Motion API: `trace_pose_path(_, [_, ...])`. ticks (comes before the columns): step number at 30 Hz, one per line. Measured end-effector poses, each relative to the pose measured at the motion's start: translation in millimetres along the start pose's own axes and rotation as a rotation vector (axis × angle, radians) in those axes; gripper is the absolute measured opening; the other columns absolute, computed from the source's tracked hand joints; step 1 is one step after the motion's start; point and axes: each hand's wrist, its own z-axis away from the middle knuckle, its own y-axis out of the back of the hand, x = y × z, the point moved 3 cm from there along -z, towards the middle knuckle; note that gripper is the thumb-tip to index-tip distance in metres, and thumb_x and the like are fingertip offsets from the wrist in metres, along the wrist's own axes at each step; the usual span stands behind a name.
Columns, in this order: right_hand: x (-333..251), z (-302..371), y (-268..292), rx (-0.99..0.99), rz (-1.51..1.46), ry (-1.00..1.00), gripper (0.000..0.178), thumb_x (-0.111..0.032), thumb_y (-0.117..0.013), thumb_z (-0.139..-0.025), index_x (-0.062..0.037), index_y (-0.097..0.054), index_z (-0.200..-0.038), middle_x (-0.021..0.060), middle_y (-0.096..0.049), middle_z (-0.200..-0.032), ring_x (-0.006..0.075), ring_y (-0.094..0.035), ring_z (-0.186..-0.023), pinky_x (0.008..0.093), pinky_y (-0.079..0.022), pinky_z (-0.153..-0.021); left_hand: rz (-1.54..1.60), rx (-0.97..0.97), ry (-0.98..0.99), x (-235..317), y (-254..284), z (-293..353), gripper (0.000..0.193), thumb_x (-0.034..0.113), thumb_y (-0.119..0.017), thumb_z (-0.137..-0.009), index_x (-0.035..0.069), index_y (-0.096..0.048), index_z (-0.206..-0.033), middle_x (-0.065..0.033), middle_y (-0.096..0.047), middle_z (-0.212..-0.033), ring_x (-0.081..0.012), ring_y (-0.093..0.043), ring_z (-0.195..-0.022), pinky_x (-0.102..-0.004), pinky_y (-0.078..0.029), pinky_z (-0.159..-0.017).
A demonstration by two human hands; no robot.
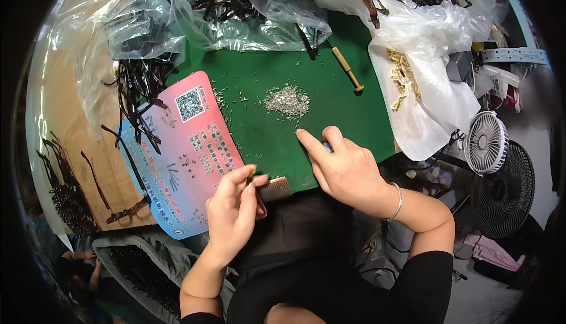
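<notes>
Close to the front edge of the green mat point(330, 88), my left hand point(232, 209) is closed, fingertips pinched around a small yellowish thing I cannot make out. Beside those fingertips is a small brownish block with a dotted face point(275, 189). My right hand point(354, 170) reaches over the mat with its index finger stretched toward a pile of tiny silver screw-like pieces point(287, 101). Its other fingers curl around something with a bit of blue showing, mostly hidden. More small metal bits lie scattered left of the pile.
A pink and blue printed sheet point(197, 123) lies left, with dark eyeglass parts point(138, 88) on it. Clear plastic bags point(259, 29) of dark pieces line the back. A brass-coloured tool point(348, 70) lies back right; a white fan point(487, 142) stands right.
</notes>
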Motion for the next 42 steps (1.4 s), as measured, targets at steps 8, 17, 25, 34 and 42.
trace_pose_path(8, [-0.8,-7.6,7.1,-0.135,-0.175,-0.019,0.035,-0.008,-0.059,-0.079,-0.0095,-0.053,-0.114,0.0129,-0.048,-0.084,0.0263,-0.058,-0.056,0.0358,-0.05,-0.047,-0.056,-0.023,0.116,-4.2,-1.5,-8.9,0.022,0.0,-0.049,-0.089,-0.004,-0.053,-0.111,-0.0109,-0.068,-0.09,-0.0054,-0.055,-0.051,-0.0206,-0.047,-0.047])
trace_pose_path(17, [-38.0,-11.4,6.2,-0.273,-0.566,0.09,0.026,-0.009,-0.056,-0.083,-0.0039,-0.053,-0.108,0.0157,-0.048,-0.079,0.0286,-0.056,-0.05,0.0348,-0.051,-0.048,-0.551,0.226,-0.399,-5.7,-13.3,-3.7,0.022,-0.003,-0.058,-0.081,-0.002,-0.06,-0.104,-0.0148,-0.066,-0.079,-0.0215,-0.066,-0.065,-0.0284,-0.051,-0.058])
trace_pose_path(25, [-36.7,-11.4,-2.0,-0.303,-0.667,0.076,0.025,-0.01,-0.052,-0.085,0.001,-0.051,-0.107,0.0215,-0.052,-0.087,0.0341,-0.057,-0.066,0.0394,-0.052,-0.059,-0.699,0.266,-0.517,-4.9,-19.4,-1.9,0.025,-0.004,-0.057,-0.079,-0.003,-0.059,-0.105,-0.014,-0.065,-0.075,-0.0242,-0.066,-0.062,-0.031,-0.051,-0.055])
trace_pose_path(34, [-38.2,-21.5,-1.7,-0.515,-0.761,-0.042,0.025,-0.011,-0.043,-0.089,0.0039,-0.047,-0.109,0.0256,-0.056,-0.088,0.0391,-0.057,-0.078,0.0447,-0.05,-0.071,-0.657,0.199,-0.401,-4.4,-13.4,-3.5,0.023,-0.005,-0.054,-0.083,-0.003,-0.058,-0.105,-0.0164,-0.066,-0.088,-0.0245,-0.068,-0.073,-0.03,-0.053,-0.064])
trace_pose_path(42, [-37.6,-19.2,-0.7,-0.508,-0.657,-0.043,0.027,-0.014,-0.045,-0.09,0.0008,-0.047,-0.113,0.0259,-0.052,-0.091,0.0409,-0.058,-0.064,0.044,-0.052,-0.061,-0.664,0.19,-0.427,-1.4,-14.3,-7.0,0.024,-0.004,-0.055,-0.082,-0.002,-0.059,-0.105,-0.0165,-0.066,-0.084,-0.0251,-0.067,-0.07,-0.0307,-0.053,-0.062])
